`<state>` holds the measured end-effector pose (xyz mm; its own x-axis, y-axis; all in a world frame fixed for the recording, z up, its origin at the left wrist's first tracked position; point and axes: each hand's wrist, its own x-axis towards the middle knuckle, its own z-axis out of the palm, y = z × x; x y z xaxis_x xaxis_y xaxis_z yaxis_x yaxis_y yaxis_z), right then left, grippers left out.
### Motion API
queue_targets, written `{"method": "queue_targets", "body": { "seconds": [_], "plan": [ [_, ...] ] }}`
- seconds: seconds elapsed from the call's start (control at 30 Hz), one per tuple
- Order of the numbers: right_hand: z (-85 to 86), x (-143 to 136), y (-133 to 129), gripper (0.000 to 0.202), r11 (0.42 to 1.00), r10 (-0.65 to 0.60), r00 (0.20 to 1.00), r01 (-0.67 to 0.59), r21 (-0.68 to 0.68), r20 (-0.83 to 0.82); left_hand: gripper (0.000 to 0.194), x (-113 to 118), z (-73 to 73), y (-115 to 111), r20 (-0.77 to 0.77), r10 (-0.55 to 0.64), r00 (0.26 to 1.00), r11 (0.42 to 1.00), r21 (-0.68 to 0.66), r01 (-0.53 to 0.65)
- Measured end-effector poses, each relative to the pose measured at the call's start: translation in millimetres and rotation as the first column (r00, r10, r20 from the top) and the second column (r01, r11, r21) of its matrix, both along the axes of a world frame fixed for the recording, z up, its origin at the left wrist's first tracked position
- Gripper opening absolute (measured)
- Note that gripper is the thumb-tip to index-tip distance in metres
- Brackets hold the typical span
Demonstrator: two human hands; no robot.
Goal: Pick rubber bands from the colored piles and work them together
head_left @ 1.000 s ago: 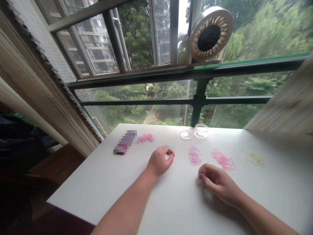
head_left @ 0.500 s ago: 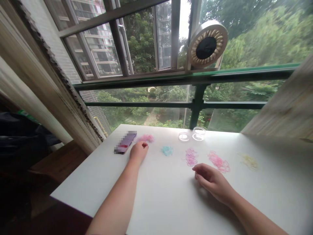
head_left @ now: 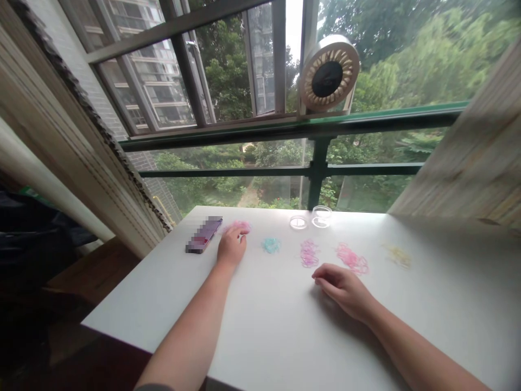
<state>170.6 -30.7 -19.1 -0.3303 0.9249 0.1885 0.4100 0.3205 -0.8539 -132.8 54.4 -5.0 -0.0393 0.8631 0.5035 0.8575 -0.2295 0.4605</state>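
Note:
My left hand (head_left: 232, 247) reaches over the near edge of a pile of pink elastic bands (head_left: 242, 226) at the back left, its fingers stretched out onto them. Nothing shows in its grasp. My right hand (head_left: 344, 289) rests on the table with thumb and fingertips pinched together; anything between them is too small to make out. Just beyond it lie a purple pile of elastic bands (head_left: 309, 254) and a brighter pink pile (head_left: 352, 258). A turquoise pile (head_left: 271, 245) sits between the hands, and a yellow pile (head_left: 399, 256) is farther right.
On the white table (head_left: 260, 320), a phone (head_left: 207, 234) lies left of my left hand. A clear round lid (head_left: 298, 222) and a clear round container (head_left: 322, 217) stand at the back edge. Behind are a green railing (head_left: 228, 172) and a round fan (head_left: 329, 76).
My left hand's fingers have gone from curled together to stretched over the pink bands. My right hand keeps its place on the table, fingertips closer together. The whole view has shifted slightly.

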Motion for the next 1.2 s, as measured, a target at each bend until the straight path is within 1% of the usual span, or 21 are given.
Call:
{"method": "queue_targets", "body": {
  "seconds": [0.03,0.07,0.1,0.17,0.2,0.27,0.3,0.33,0.37,0.4,0.43,0.5,0.53,0.57,0.67,0.7,0.8,0.93,1.07,1.2],
  "plan": [
    [0.8,-0.3,0.2,0.012,1.0,-0.003,1.0,0.003,0.019,0.005,0.02,8.9,1.8,-5.8,0.001,-0.062,0.998,0.998,0.018,0.062],
    [1.7,-0.8,0.2,0.013,0.999,-0.001,1.0,0.001,0.038,0.007,0.019,19.2,3.5,-12.9,0.004,-0.17,0.985,0.984,0.048,0.169],
    [2.6,-1.3,0.0,0.014,0.998,0.001,1.0,-0.001,0.056,0.008,0.017,30.9,5.1,-21.0,0.0,-0.29,0.957,0.955,0.066,0.289],
    [4.3,-2.2,-0.7,0.014,0.997,-0.003,1.0,0.003,0.082,0.003,0.016,56.7,8.3,-38.4,-0.023,-0.504,0.863,0.862,0.045,0.505],
    [5.0,-2.4,-1.1,0.014,0.996,-0.012,1.0,0.012,0.089,-0.005,0.017,70.2,9.8,-46.3,-0.032,-0.585,0.81,0.81,0.022,0.586],
    [6.3,-2.3,-1.4,0.013,0.995,-0.035,0.999,0.038,0.093,-0.034,0.02,96.2,12.7,-57.6,-0.034,-0.694,0.719,0.719,-0.005,0.695],
    [6.8,-2.0,-1.2,0.013,0.994,-0.048,0.997,0.053,0.093,-0.053,0.02,107.9,13.9,-60.3,-0.023,-0.723,0.69,0.691,-0.005,0.723],
    [7.2,-1.4,-0.7,0.013,0.993,-0.062,0.995,0.069,0.093,-0.073,0.019,118.5,15.0,-61.2,-0.002,-0.738,0.675,0.675,0.003,0.738],
    [7.5,-0.7,-0.1,0.013,0.992,-0.077,0.992,0.086,0.089,-0.095,0.017,127.5,15.7,-60.5,0.036,-0.738,0.674,0.675,0.015,0.738],
    [7.7,0.0,0.6,0.013,0.992,-0.091,0.989,0.1,0.081,-0.116,0.015,134.8,16.2,-58.9,0.092,-0.722,0.685,0.69,0.038,0.723],
    [7.8,0.8,1.3,0.014,0.991,-0.105,0.985,0.115,0.066,-0.139,0.013,140.3,16.2,-56.9,0.156,-0.692,0.705,0.719,0.067,0.692],
    [8.2,1.9,2.1,0.015,0.99,-0.128,0.975,0.135,0.026,-0.182,0.013,145.5,15.1,-54.1,0.263,-0.63,0.731,0.772,0.115,0.625],
    [8.5,2.1,2.2,0.015,0.989,-0.144,0.968,0.149,0.011,-0.203,0.013,145.3,13.8,-53.9,0.287,-0.615,0.734,0.785,0.131,0.606],
    [9.0,2.0,2.0,0.015,0.988,-0.15,0.965,0.155,0.004,-0.213,0.015,143.6,12.2,-54.5,0.279,-0.631,0.724,0.772,0.134,0.621],
    [10.2,0.3,0.0,0.015,0.989,-0.146,0.966,0.15,0.003,-0.214,0.022,133.8,6.9,-59.3,0.217,-0.715,0.665,0.695,0.117,0.709],
    [10.4,-0.6,-0.9,0.015,0.99,-0.138,0.967,0.143,0.004,-0.213,0.023,130.5,5.7,-60.7,0.206,-0.726,0.656,0.684,0.12,0.72],
    [9.5,-2.6,-2.8,0.016,0.993,-0.117,0.969,0.121,0.005,-0.219,0.023,124.9,5.6,-62.2,0.174,-0.732,0.658,0.68,0.139,0.72],
    [6.8,-2.5,-4.0,0.016,0.995,-0.095,0.971,0.098,0.005,-0.218,0.019,125.7,8.7,-61.3,0.114,-0.74,0.663,0.672,0.12,0.73],
    [7.5,-1.2,-5.3,0.015,0.996,-0.081,0.977,0.087,0.019,-0.198,0.015,126.9,10.7,-62.2,0.095,-0.717,0.69,0.697,0.078,0.713],
    [11.3,-1.0,-6.5,0.017,0.995,-0.079,0.982,0.087,0.043,-0.17,0.011,126.5,11.2,-62.6,0.104,-0.704,0.703,0.71,0.078,0.7]
  ]
}}
